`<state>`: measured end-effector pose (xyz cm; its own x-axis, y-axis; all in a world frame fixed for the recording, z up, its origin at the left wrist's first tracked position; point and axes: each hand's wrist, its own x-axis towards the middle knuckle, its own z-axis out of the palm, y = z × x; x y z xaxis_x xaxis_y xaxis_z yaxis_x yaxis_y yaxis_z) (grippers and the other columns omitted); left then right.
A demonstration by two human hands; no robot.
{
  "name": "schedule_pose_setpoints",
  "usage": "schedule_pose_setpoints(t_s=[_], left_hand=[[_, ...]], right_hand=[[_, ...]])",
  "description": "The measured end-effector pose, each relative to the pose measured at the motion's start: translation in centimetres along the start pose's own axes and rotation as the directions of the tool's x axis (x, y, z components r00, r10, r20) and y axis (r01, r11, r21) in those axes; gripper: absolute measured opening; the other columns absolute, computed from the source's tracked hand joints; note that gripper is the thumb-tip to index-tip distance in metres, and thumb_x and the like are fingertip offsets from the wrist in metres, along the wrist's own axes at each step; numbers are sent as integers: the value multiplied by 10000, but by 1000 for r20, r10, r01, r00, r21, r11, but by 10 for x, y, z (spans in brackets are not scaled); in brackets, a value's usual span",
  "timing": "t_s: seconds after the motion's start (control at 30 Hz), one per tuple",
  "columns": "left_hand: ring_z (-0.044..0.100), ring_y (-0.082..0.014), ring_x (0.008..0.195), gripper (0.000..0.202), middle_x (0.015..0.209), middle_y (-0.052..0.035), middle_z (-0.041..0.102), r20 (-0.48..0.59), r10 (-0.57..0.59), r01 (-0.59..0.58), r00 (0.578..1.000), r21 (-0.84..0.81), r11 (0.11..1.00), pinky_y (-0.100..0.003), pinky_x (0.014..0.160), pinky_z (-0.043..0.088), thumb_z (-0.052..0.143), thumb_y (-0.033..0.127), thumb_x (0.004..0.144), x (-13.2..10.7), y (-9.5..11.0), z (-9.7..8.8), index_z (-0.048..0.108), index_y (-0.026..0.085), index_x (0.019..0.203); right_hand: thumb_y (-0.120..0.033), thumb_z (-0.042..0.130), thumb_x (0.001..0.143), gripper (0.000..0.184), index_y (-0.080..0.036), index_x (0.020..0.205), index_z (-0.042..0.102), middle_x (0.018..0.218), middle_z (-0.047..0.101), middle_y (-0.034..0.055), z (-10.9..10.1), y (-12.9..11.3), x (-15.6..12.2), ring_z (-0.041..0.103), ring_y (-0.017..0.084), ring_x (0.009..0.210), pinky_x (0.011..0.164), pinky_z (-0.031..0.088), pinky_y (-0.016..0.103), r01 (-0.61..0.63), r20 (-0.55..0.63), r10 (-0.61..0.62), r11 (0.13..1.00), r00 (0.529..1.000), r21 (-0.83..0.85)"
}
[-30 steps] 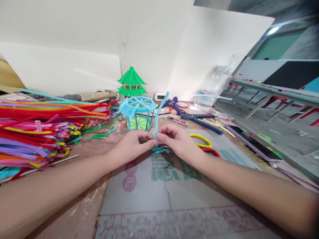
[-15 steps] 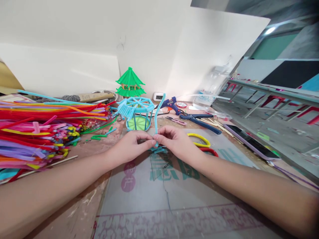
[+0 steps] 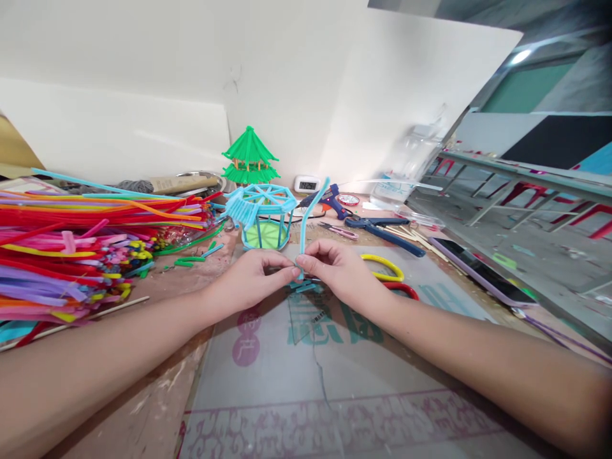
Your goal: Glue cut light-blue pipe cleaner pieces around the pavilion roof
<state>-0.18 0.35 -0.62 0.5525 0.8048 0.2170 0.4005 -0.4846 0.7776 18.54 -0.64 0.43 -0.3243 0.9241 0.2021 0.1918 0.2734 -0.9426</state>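
Observation:
My left hand [image 3: 255,277] and my right hand [image 3: 332,268] meet at the middle of the table, both pinching the lower end of a light blue pipe cleaner [image 3: 308,220] that rises and bends to the right at its top. Short blue cut pieces [image 3: 302,287] lie under my fingers. Just behind stands a blue pipe-cleaner pavilion [image 3: 262,213] with a green floor. A finished green pavilion [image 3: 249,156] stands farther back by the wall.
A big pile of coloured pipe cleaners [image 3: 81,242] fills the left. Behind my right hand lie yellow and red handled tools [image 3: 387,274], blue pliers [image 3: 382,233], small snips [image 3: 338,231], a blue glue gun [image 3: 329,199], wooden sticks, a phone [image 3: 482,271] and a small clock [image 3: 307,185].
The pipe cleaner's upper end has swung slightly to the right between my fingers. Both hands stay in the same place.

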Motion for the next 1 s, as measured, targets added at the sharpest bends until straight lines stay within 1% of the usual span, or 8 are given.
schedule_pose_setpoints(t_s=[0.23, 0.53, 0.73, 1.0], left_hand=[[603, -151, 756, 326, 809, -8, 703, -3, 0, 0, 1000, 4, 1000, -238, 684, 435, 510, 407, 888, 0, 2, 0, 710, 162, 810], [594, -153, 740, 322, 779, -11, 697, -8, -3, 3, 1000, -11, 1000, -242, 668, 432, 516, 406, 875, 0, 3, 0, 711, 162, 797], [625, -169, 802, 326, 840, -18, 720, -2, -1, 1, 1000, -20, 1000, -253, 723, 459, 521, 416, 876, 0, 2, 0, 731, 169, 848], [629, -170, 807, 314, 848, -20, 724, -4, 11, -11, 1000, -6, 1000, -258, 732, 464, 522, 402, 879, 0, 1, 0, 734, 172, 849]], right_hand=[[-361, 664, 803, 207, -189, 721, 581, 645, 603, -34, 0, -2, 0, 541, 112, 610, 601, 420, 261, 12, 2, -12, 1000, 1000, 2], [-384, 663, 805, 222, -188, 729, 590, 657, 610, -28, -1, -2, 0, 552, 116, 623, 603, 430, 262, 12, 2, -12, 999, 1000, -30], [-386, 674, 797, 214, -191, 748, 599, 685, 617, -26, -1, 1, 1, 556, 113, 634, 608, 439, 260, 6, 13, -6, 1000, 1000, -21], [-399, 673, 786, 228, -182, 760, 607, 708, 598, -22, -1, 0, 1, 532, 112, 643, 621, 435, 266, -7, 5, 7, 999, 1000, -43]])
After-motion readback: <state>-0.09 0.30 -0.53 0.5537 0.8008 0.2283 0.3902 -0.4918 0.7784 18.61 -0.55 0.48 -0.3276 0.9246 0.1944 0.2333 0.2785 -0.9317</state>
